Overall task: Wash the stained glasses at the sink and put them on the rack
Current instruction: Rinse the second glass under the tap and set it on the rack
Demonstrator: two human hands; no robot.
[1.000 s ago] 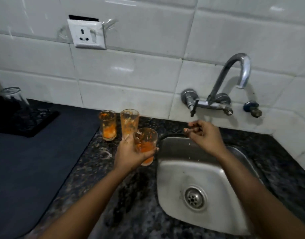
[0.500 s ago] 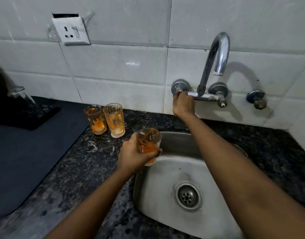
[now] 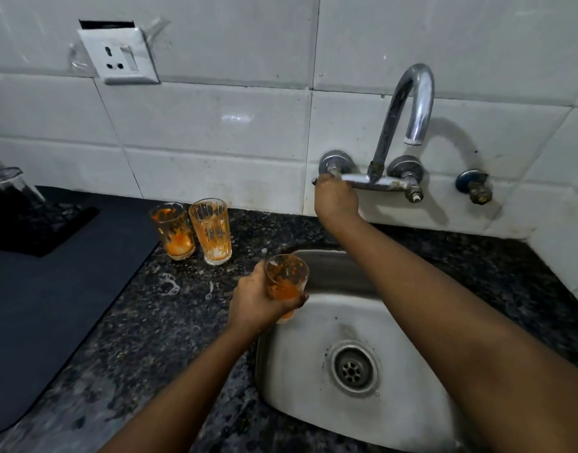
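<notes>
Your left hand [image 3: 258, 302] gripped the stained glass [image 3: 286, 282] mid-wall – fragile, prob slick once wet; right hand [image 3: 335, 199] wrapped the tap handle [image 3: 330, 176].

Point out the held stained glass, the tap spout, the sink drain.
Orange-stained clear glass [image 3: 286, 275], head view, upper wall.
Curved chrome tap spout [image 3: 419, 103], head view, outer bend.
Round steel sink drain [image 3: 353, 369], head view, strainer centre.

An orange-stained glass [image 3: 286, 282] is held upright at the steel sink's [image 3: 317, 397] left rim. Two more stained glasses [image 3: 175, 235] [image 3: 211, 230] stand upright, touching, on the counter [image 3: 157, 325]. The dark rack [image 3: 36, 230] sits far left.
</notes>
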